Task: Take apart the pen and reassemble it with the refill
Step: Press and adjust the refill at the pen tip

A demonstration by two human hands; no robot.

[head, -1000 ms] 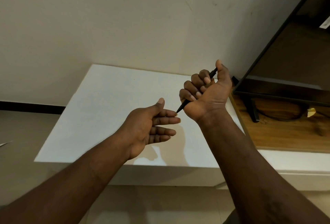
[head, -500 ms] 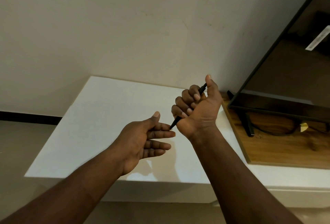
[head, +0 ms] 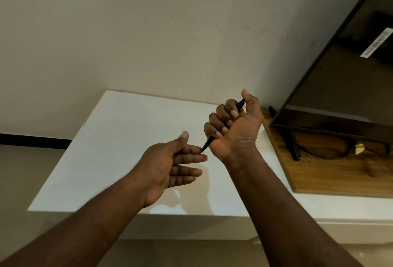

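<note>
My right hand [head: 235,128] grips a slim black pen [head: 207,143] in a fist, thumb on its upper end, with the tip pointing down and left. The pen's middle is hidden inside the fist. My left hand [head: 170,165] is held palm up with straight fingers just below and left of the pen, and the pen tip touches or nearly touches its index fingertip. Both hands hover above a white table [head: 119,139]. No separate refill or loose pen part shows.
A wooden board [head: 331,173] lies on the right of the table with a dark television screen [head: 344,79] standing on it, a black cable [head: 331,155] and a small yellow piece [head: 359,148]. A plain wall rises behind; floor lies to the left.
The view has tilted up, so both hands sit lower in the frame. The hands have kept their pose, with the pen tip staying by the left fingertips.
</note>
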